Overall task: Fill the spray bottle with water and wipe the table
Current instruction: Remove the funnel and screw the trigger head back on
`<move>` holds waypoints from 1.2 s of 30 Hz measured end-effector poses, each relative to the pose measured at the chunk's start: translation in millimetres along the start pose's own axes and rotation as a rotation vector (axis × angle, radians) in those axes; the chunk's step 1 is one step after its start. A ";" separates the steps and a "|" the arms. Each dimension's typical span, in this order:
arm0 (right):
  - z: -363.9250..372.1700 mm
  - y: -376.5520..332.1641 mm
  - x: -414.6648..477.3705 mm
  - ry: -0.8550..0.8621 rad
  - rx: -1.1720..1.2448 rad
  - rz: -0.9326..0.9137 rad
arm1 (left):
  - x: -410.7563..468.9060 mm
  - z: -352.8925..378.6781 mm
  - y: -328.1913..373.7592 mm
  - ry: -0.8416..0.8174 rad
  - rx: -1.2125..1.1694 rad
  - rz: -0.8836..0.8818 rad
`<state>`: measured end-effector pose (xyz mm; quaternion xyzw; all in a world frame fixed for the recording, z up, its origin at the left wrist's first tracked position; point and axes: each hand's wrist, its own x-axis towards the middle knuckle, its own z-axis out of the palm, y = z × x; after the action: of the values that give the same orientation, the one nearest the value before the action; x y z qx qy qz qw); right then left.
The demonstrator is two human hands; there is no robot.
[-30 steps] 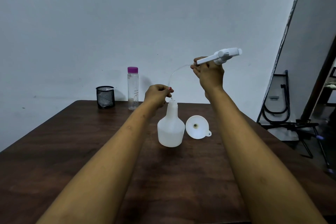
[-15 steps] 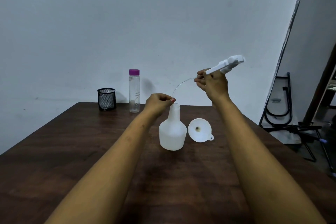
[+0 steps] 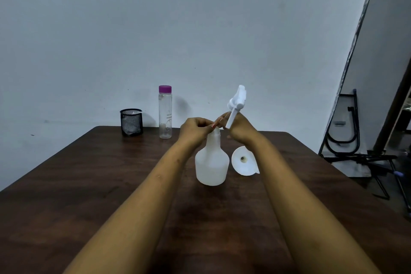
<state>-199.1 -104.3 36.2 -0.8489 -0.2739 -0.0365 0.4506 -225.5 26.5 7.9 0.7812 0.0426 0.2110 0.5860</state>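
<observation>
Both forearms reach out over the dark wooden bench (image 3: 89, 184).

Right hand (image 3: 241, 128): clenched around the lower end of the white spray head (image 3: 236, 102). The head sticks up out of the fist, leaning a little to the right, nozzle end topmost.

Left hand (image 3: 195, 128): fingers curled, tips pinched together right at the mouth of the spray bottle (image 3: 212, 162). Whether they pinch the rim, a tube or nothing is too small to tell. The two hands nearly meet over the neck.

The spray bottle is white and translucent, upright on the bench directly below and between the hands, with its neck uncapped. No water level can be made out.

White funnel (image 3: 243, 161): on its side just under the right wrist, beside the bottle, wide mouth facing the camera.

Beyond the left hand, near the wall: clear water bottle (image 3: 165, 113) with a purple cap, upright. Further left of it, a black mesh cup (image 3: 131, 122) with something pale inside.
</observation>
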 end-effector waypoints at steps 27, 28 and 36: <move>-14.5 -17.4 2.0 0.020 0.297 0.066 | 2.3 5.3 36.4 0.018 -0.148 0.353; -19.8 -19.4 0.5 0.019 0.348 0.028 | 3.0 5.5 36.7 0.033 -0.145 0.354; -23.5 -14.3 -1.1 -0.039 0.346 -0.076 | 6.1 11.1 33.7 0.127 -0.059 0.328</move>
<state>-202.8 -116.9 60.5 -0.7481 -0.3169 0.0107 0.5829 -221.8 8.0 38.6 0.7452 -0.0545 0.3538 0.5626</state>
